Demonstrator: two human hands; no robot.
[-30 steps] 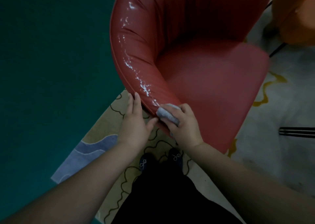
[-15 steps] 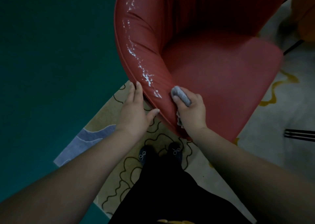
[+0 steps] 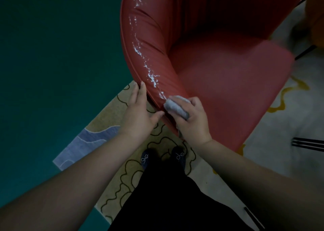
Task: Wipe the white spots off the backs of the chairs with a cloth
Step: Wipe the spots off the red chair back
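Note:
A red padded chair (image 3: 228,83) fills the upper middle, its curved back rim facing me. A trail of white spots (image 3: 149,72) runs along the top of that rim, from the upper edge down toward my hands. My right hand (image 3: 192,122) grips a bunched grey cloth (image 3: 176,106) and presses it on the rim's lower end, just below the last spots. My left hand (image 3: 138,115) rests with straight fingers against the outer side of the chair back, thumb near the cloth.
A patterned beige rug (image 3: 122,178) lies under the chair and my dark shoes (image 3: 163,158). Dark green floor (image 3: 52,72) lies to the left. An orange chair (image 3: 315,11) stands at the upper right, with thin black legs (image 3: 306,143) showing at the right.
My right hand has slid the cloth from the inner side of the rim back onto its top, close under the spots. My left hand has stayed on the outer back.

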